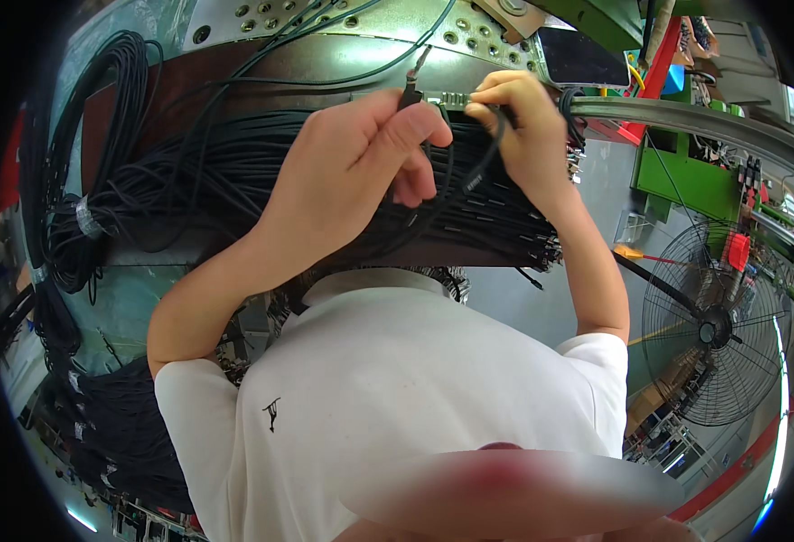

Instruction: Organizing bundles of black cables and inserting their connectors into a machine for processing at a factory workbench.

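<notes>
My left hand [352, 163] is closed, with thumb and forefinger pinching a black cable connector [411, 94]; a thin metal tip points up from it. To its right, my right hand [528, 126] is also closed, its thumb and fingertips at the end of a small ridged metal piece [456, 98]. Whether that piece is held or fixed to the bench cannot be made out. A black cable end [476, 177] hangs below the right fingers. Under both hands lies a thick bundle of black cables [243, 163], many ends toward the right.
Coiled black cables [112, 135] hang at the left, with more cables [126, 434] below. A perforated metal plate [469, 41] lies along the far side, beside a dark flat screen-like panel [582, 59]. A metal rail [686, 110] runs right. A caged fan [713, 334] stands lower right.
</notes>
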`<state>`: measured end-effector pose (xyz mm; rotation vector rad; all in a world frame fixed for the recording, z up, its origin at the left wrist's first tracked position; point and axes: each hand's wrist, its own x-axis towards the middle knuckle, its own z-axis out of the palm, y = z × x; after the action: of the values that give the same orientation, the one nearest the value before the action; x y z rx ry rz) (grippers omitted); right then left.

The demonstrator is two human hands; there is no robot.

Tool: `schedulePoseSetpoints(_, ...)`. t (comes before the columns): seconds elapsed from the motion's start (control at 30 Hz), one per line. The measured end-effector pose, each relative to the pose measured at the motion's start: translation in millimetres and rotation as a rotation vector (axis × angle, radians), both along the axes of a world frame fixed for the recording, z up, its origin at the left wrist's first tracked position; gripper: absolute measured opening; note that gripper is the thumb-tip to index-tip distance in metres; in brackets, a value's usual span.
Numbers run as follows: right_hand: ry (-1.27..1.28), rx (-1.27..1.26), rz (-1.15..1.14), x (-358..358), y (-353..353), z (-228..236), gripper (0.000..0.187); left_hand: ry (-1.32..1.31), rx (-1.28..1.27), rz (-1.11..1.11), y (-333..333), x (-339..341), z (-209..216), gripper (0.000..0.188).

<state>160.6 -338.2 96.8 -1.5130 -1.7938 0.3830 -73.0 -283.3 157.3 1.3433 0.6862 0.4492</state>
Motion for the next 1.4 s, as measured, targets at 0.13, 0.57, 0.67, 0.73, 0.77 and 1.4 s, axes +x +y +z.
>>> schedulePoseSetpoints(0.13, -0.108, 0.071, -0.004, -4, 0, -13, 0.020, -0.006, -0.256, -0.083, 1, 4, -11, 0.035)
schedulePoseSetpoints(0.57, -0.684, 0.276, 0.190, 3, 0, 60, 0.025, 0.325, 0.391, -0.329, 18, 31, 23, 0.037)
schedulePoseSetpoints(0.67, -0.248, 0.090, -0.176, 11, -2, 41, 0.017, 0.368, 0.814, -0.336, 14, 9, 31, 0.034)
schedulePoseSetpoints(0.73, 0.018, -0.042, -0.100, 12, -4, 18, 0.015, 0.212, 0.819, -0.403, 19, -2, 23, 0.032)
schedulePoseSetpoints(0.77, -0.029, 0.016, 0.003, 13, -4, 8, 0.015, 0.120, 0.811, -0.265, 24, -3, 14, 0.025)
schedulePoseSetpoints(1.4, -0.044, -0.061, 0.107, 33, 0, -1, 0.016, 0.271, 1.475, -0.065, 41, 21, -56, 0.022)
